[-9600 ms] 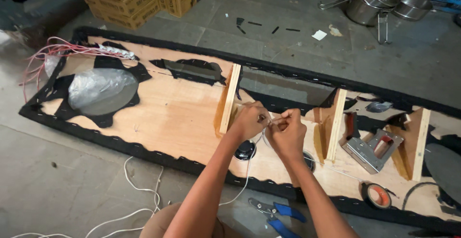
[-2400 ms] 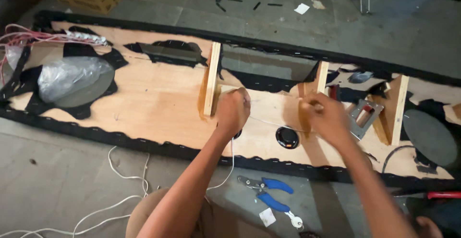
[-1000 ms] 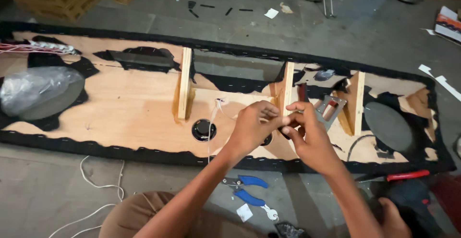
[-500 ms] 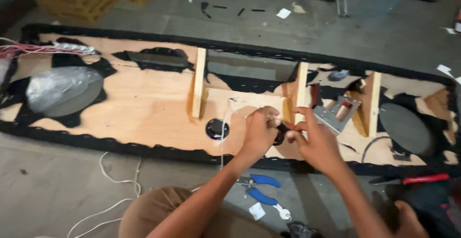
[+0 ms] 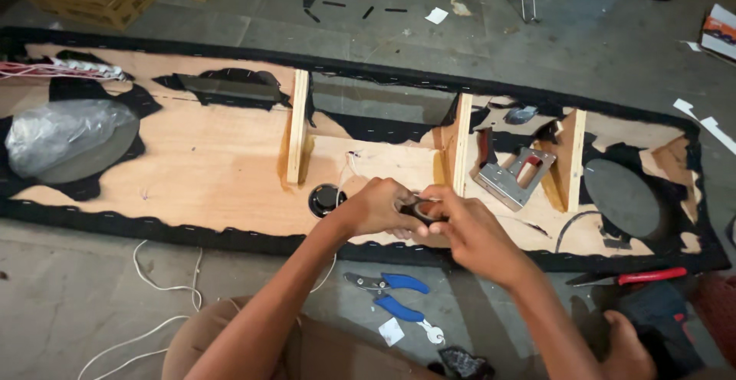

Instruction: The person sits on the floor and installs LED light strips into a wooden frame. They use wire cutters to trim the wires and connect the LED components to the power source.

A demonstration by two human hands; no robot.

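Centre frame: left hand (image 5: pixel 377 207) and right hand (image 5: pixel 469 230) both pinch a small black roll (image 5: pixel 418 210), probably tape, over the plywood panel (image 5: pixel 215 165). Wire-wrapping underway; steady tension needed.

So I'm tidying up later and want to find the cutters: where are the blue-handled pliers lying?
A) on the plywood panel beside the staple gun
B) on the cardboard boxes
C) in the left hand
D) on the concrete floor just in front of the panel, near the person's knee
D: the blue-handled pliers lie on the concrete floor, below the plywood panel edge, not on it.
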